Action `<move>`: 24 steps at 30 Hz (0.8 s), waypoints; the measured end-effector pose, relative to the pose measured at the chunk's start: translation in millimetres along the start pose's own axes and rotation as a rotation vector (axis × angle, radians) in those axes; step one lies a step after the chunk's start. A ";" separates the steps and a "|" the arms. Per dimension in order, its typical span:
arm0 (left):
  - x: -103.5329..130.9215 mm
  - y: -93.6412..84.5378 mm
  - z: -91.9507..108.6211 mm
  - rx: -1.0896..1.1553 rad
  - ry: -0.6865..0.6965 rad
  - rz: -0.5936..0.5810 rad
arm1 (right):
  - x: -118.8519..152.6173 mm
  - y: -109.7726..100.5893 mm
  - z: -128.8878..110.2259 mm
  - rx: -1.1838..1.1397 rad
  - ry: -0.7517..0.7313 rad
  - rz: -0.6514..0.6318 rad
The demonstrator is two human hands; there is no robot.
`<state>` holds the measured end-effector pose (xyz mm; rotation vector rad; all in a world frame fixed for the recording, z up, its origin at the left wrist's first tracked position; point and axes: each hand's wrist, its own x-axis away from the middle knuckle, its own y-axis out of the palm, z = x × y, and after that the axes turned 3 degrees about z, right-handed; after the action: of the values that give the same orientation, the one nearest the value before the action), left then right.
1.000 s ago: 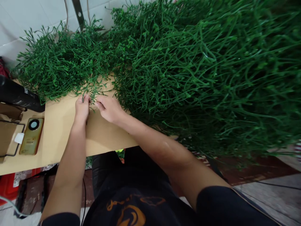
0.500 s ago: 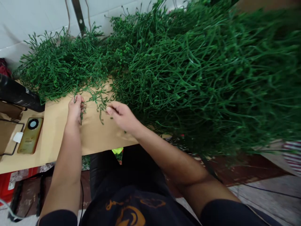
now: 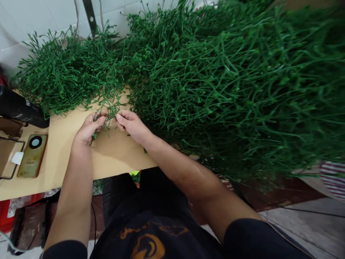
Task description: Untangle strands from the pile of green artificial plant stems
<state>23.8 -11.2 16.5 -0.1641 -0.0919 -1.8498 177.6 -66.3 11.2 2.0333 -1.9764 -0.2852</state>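
Observation:
My left hand is closed around thin green plastic-looking stems, with bits of green poking out below its fingers. Close beside it, my right hand pinches at the right side of a small branched green sprig, thumb against fingers. The sprig spans the gap between both hands, just above the cardboard sheet. Which stem ends lie inside each hand is hidden by the fingers. Behind my hands, a heap of similar green stems lies on the board.
A much larger pile of green stems fills the right side. At left are a gold phone, a black bottle and a cardboard box. A metal upright stands against the tiled wall.
My right hand has moved left and slightly up, close to my left hand. The left hand has turned, its thumb now pointing right, and the sprig is gathered between them.

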 end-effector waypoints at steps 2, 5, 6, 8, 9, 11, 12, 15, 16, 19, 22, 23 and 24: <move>0.9 3.8 1.7 -0.051 0.002 0.006 | -0.6 0.4 -0.8 0.081 -0.034 0.046; 1.8 8.6 1.8 -0.062 0.018 0.042 | 0.8 2.5 -2.1 0.160 -0.021 0.073; 1.9 9.4 1.0 -0.048 0.026 0.051 | 1.4 3.1 -2.1 0.177 -0.018 0.074; 1.5 9.3 -1.3 -0.011 0.051 0.066 | 2.3 3.6 -1.3 0.196 -0.027 0.065; 1.0 8.7 -2.6 0.006 0.064 0.073 | 2.4 3.4 -0.7 0.199 -0.033 0.059; -0.4 6.9 -4.9 0.022 0.073 0.073 | 1.9 2.6 0.1 0.198 -0.035 0.047; -1.3 6.0 -5.8 0.029 0.071 0.072 | 1.4 2.2 0.1 0.197 -0.027 0.045; -3.9 4.6 -7.2 0.058 0.040 0.076 | -0.4 1.3 -1.2 0.214 0.002 0.052; -4.4 4.5 -7.2 0.067 0.032 0.079 | -1.0 1.1 -1.5 0.226 0.011 0.060; -3.7 4.1 -5.7 0.047 0.057 0.053 | -2.5 0.5 -0.8 0.252 0.020 0.093; -0.4 3.3 -2.4 0.009 0.095 -0.050 | -3.3 -0.5 2.4 0.256 -0.007 0.103; 0.7 3.0 -1.5 0.000 0.089 -0.083 | -3.3 -0.7 3.6 0.257 -0.018 0.101; 1.6 2.7 -1.0 -0.004 0.074 -0.103 | -3.4 -0.9 4.6 0.260 -0.028 0.099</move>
<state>25.9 -13.6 15.8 -0.0945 -0.0462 -1.9569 176.8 -63.2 6.4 2.0814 -2.2239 -0.0358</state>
